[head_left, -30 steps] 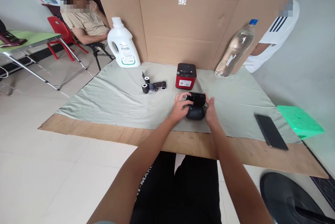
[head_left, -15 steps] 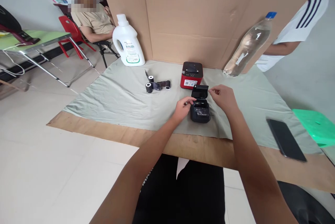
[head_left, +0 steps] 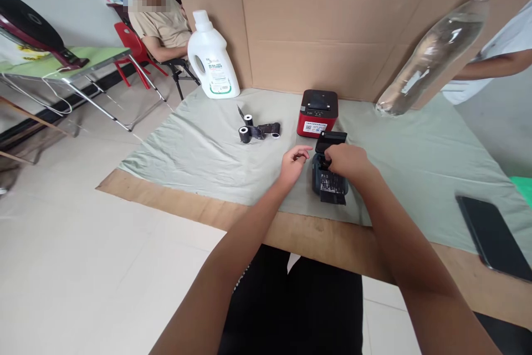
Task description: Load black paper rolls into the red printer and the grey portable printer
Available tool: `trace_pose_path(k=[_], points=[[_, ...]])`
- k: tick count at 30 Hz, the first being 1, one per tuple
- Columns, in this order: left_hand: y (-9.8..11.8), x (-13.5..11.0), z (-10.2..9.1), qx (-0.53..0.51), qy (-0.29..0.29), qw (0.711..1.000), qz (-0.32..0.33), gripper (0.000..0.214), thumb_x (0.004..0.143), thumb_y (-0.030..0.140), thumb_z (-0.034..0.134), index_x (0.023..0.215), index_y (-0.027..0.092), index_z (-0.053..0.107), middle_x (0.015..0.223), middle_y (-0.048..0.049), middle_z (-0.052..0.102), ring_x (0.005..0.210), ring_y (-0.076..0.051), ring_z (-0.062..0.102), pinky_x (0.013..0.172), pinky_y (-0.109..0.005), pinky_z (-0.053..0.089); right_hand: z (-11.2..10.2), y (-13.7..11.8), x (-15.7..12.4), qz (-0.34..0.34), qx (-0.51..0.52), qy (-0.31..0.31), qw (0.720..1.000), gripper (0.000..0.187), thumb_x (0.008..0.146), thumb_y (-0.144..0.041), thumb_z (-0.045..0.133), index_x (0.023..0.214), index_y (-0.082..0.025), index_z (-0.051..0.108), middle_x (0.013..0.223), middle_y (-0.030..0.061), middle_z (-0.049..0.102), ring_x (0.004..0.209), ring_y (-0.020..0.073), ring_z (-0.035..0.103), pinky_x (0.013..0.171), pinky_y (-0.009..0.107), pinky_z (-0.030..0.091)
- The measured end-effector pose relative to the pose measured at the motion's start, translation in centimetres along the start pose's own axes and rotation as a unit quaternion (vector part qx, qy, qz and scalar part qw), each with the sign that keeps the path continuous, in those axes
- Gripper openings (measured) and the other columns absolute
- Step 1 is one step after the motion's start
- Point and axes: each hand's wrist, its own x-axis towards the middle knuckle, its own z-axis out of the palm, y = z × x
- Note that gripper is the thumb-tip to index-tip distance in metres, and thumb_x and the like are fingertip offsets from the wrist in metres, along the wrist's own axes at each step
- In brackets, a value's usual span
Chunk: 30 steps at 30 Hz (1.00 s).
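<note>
A small black printer [head_left: 328, 180] with its lid [head_left: 330, 140] raised sits on the pale green cloth [head_left: 199, 150]. My right hand [head_left: 347, 160] is curled over its open top, fingers pinched inside where I cannot see what they grip. A dark strip [head_left: 333, 188] hangs out of the printer's front. My left hand [head_left: 293, 162] hovers just left of the printer, fingers loosely bent and holding nothing. Behind it stands a red printer [head_left: 318, 113]. Black rolls [head_left: 258, 130] lie to the left.
A white detergent jug [head_left: 212, 58] and a cardboard screen [head_left: 332, 22] stand at the back. A clear bottle [head_left: 436, 47] leans at right. A phone [head_left: 492, 236] lies near the wooden edge [head_left: 316, 236]. A person [head_left: 160, 22] sits far left; another person's arm [head_left: 494, 64] shows at right.
The view has come closer. My right hand dropped from beside the raised lid onto the printer's open top. My left hand drew slightly away from the printer. More dark strip shows at the front.
</note>
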Motion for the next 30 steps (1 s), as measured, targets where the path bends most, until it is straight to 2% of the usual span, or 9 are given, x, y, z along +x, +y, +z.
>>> trace_pose_path(k=[4, 8, 11, 13, 16, 19, 22, 26, 30], points=[[0.0, 0.2, 0.1, -0.001, 0.006, 1.000, 0.008, 0.032, 0.075, 0.006, 0.050, 0.093, 0.019, 0.073, 0.076, 0.0026, 0.062, 0.072, -0.012, 0.054, 0.074, -0.025, 0.043, -1.0, 0.0, -0.3, -0.023, -0.020, 0.014, 0.999, 0.028, 0.078, -0.008, 0.069, 0.104, -0.015, 0.078, 0.113, 0.0193, 0.077, 0.100, 0.0355, 0.074, 0.074, 0.038, 0.049], [0.4, 0.2, 0.1, 0.001, 0.014, 1.000, 0.011, 0.027, 0.079, 0.007, 0.052, 0.092, 0.020, 0.073, 0.079, 0.0009, 0.065, 0.077, -0.013, 0.058, 0.078, -0.026, 0.046, -2.3, 1.6, -1.1, -0.022, 0.009, 0.065, 0.998, 0.021, 0.078, -0.017, 0.071, 0.099, -0.018, 0.075, 0.103, 0.0137, 0.075, 0.093, 0.0321, 0.070, 0.069, 0.036, 0.044], [0.9, 0.0, 0.0, -0.005, 0.017, 1.000, 0.024, 0.017, 0.091, 0.022, 0.058, 0.097, 0.021, 0.074, 0.089, -0.0026, 0.070, 0.087, -0.016, 0.064, 0.084, -0.028, 0.050, -3.0, 2.7, -2.0, -0.076, 0.083, 0.150, 0.982, 0.018, 0.080, -0.025, 0.069, 0.097, -0.020, 0.071, 0.104, 0.0106, 0.072, 0.090, 0.0283, 0.066, 0.071, 0.036, 0.043], [1.2, -0.2, 0.0, -0.012, 0.000, 0.999, 0.040, 0.024, 0.096, 0.039, 0.061, 0.101, 0.021, 0.074, 0.092, -0.0041, 0.072, 0.090, -0.017, 0.065, 0.085, -0.029, 0.051, -3.1, 2.8, -2.1, -0.126, 0.139, 0.180, 0.966, 0.019, 0.081, -0.027, 0.067, 0.099, -0.020, 0.067, 0.105, 0.0097, 0.071, 0.089, 0.0266, 0.064, 0.073, 0.035, 0.044], [1.3, -0.5, 0.0, -0.031, -0.036, 0.997, 0.066, 0.043, 0.091, 0.062, 0.068, 0.097, 0.020, 0.073, 0.083, -0.0022, 0.068, 0.082, -0.017, 0.062, 0.079, -0.029, 0.051, -2.8, 2.3, -1.5, -0.191, 0.204, 0.165, 0.946, 0.018, 0.084, -0.026, 0.064, 0.101, -0.021, 0.064, 0.102, 0.0083, 0.072, 0.089, 0.0260, 0.063, 0.076, 0.036, 0.044], [1.3, -0.6, -0.1, -0.057, -0.047, 0.995, 0.062, 0.051, 0.086, 0.069, 0.072, 0.083, 0.018, 0.067, 0.070, 0.0011, 0.059, 0.071, -0.015, 0.057, 0.069, -0.028, 0.048, -1.9, 1.7, -0.1, -0.251, 0.276, 0.143, 0.917, 0.017, 0.085, -0.029, 0.066, 0.100, -0.021, 0.064, 0.108, 0.0081, 0.072, 0.095, 0.0264, 0.064, 0.080, 0.036, 0.047], [1.2, -0.2, -0.4, -0.076, -0.040, 0.995, 0.057, 0.042, 0.088, 0.060, 0.075, 0.091, 0.019, 0.068, 0.077, 0.0005, 0.064, 0.076, -0.016, 0.062, 0.075, -0.028, 0.051, -0.8, 1.5, 1.2, -0.224, 0.385, 0.109, 0.888, 0.021, 0.089, -0.036, 0.066, 0.104, -0.022, 0.065, 0.106, 0.0067, 0.073, 0.090, 0.0236, 0.066, 0.079, 0.036, 0.050], [1.1, 0.4, -0.8, -0.085, -0.041, 0.993, 0.077, 0.046, 0.084, 0.051, 0.081, 0.118, 0.022, 0.068, 0.103, -0.0032, 0.073, 0.100, -0.020, 0.068, 0.092, -0.032, 0.053, 0.2, 1.4, 2.2, -0.170, 0.499, 0.063, 0.847, 0.020, 0.093, -0.037, 0.063, 0.105, -0.022, 0.065, 0.077, -0.0010, 0.067, 0.063, 0.0164, 0.059, 0.065, 0.032, 0.047], [0.9, 0.6, -1.2, -0.048, -0.001, 0.997, 0.061, 0.046, 0.092, 0.061, 0.071, 0.117, 0.022, 0.071, 0.095, -0.0030, 0.070, 0.096, -0.021, 0.068, 0.089, -0.034, 0.055, 0.5, 1.1, 2.3, -0.193, 0.534, 0.075, 0.820, 0.024, 0.084, -0.030, 0.073, 0.104, -0.023, 0.061, 0.078, -0.0036, 0.067, 0.064, 0.0156, 0.062, 0.068, 0.031, 0.048]])
